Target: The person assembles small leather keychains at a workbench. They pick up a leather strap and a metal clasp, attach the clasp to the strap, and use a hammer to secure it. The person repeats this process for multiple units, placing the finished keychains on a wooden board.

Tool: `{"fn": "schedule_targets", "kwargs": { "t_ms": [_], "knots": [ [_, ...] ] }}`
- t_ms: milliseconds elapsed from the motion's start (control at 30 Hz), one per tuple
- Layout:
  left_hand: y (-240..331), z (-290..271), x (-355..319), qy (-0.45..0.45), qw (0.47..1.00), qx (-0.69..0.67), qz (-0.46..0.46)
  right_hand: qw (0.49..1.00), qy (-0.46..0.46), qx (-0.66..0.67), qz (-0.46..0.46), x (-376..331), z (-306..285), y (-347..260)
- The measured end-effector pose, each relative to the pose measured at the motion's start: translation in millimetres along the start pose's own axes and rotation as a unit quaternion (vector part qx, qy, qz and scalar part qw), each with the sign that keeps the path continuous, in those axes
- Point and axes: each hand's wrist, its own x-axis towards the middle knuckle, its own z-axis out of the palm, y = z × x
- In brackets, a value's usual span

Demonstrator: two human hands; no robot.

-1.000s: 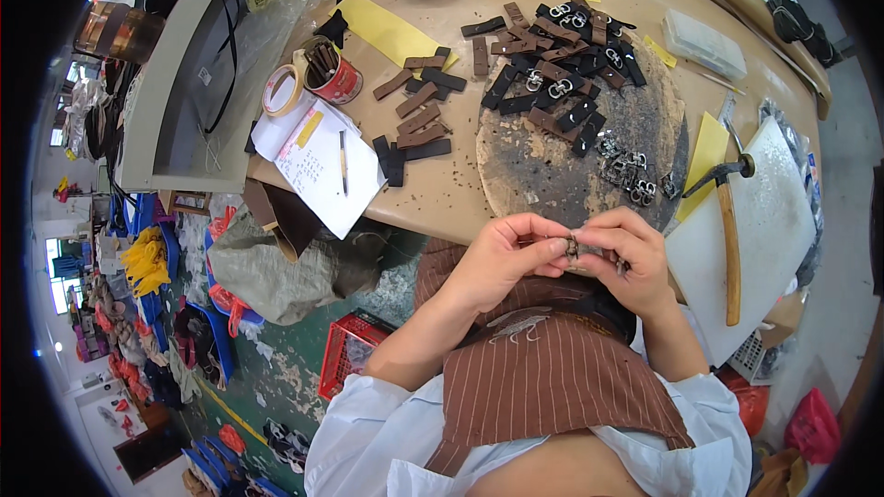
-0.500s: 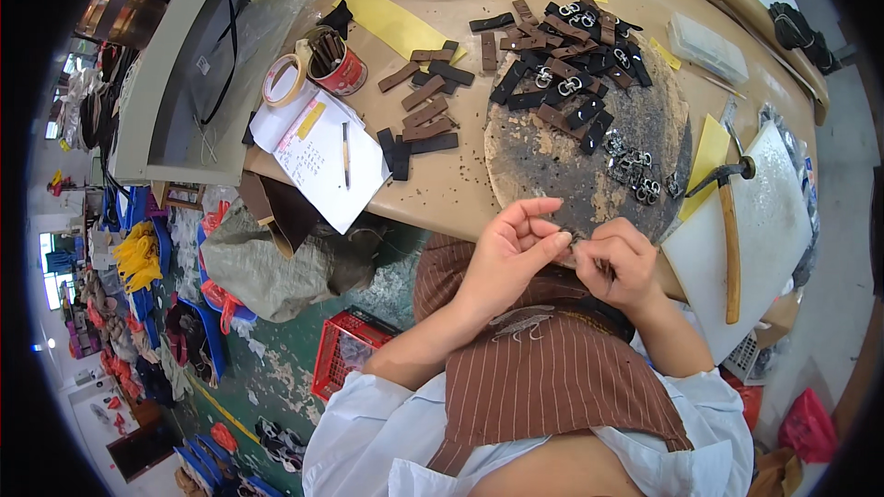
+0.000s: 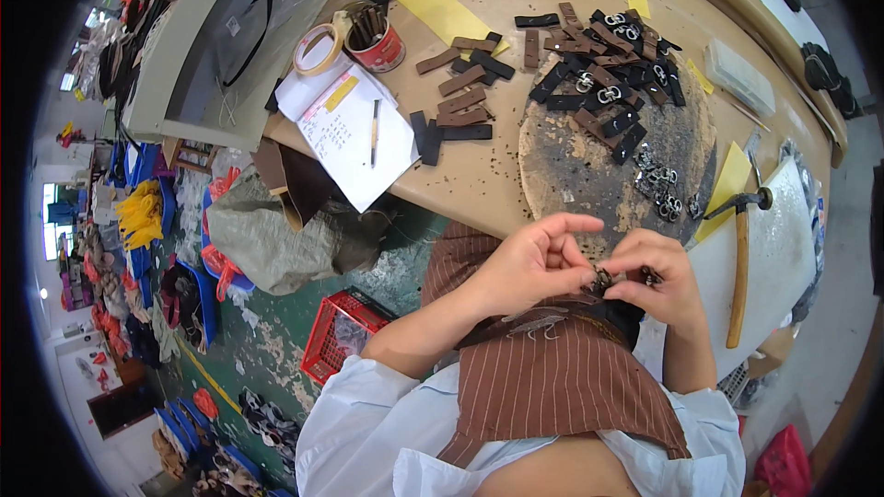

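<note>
- Head view: I see both hands meet just below the round work block (image 3: 617, 143), over the lap, likely so the small metal buckle (image 3: 603, 278) stays near its supply.
- Left hand (image 3: 529, 262) is palm-in, thumb and fingertips pinching the buckle.
- Right hand (image 3: 668, 281) is curled, fingers pinching it from the other side.
- Loose buckles (image 3: 658, 189) and leather strips (image 3: 599, 64) lie on the block; a hammer (image 3: 741, 258) lies right of it.
</note>
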Motion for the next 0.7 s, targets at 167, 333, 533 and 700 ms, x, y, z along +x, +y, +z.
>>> {"fn": "schedule_targets", "kwargs": {
  "t_ms": [167,333,533,700],
  "knots": [
    [0,1,-8,-0.036,0.997,0.031,-0.062,0.992,-0.044,-0.062,-0.102,-1,5,-6],
    [-10,-1,-5,-0.035,0.995,0.068,-0.068,0.987,-0.036,-0.114,-0.105,-4,12,-3],
    [-12,-7,7,-0.03,0.968,-0.209,-0.136,0.993,0.073,0.095,0.006,-10,21,13],
    [2,-15,11,0.029,0.998,-0.021,-0.056,0.969,0.187,0.158,0.011,-5,26,14]
  ]
}}
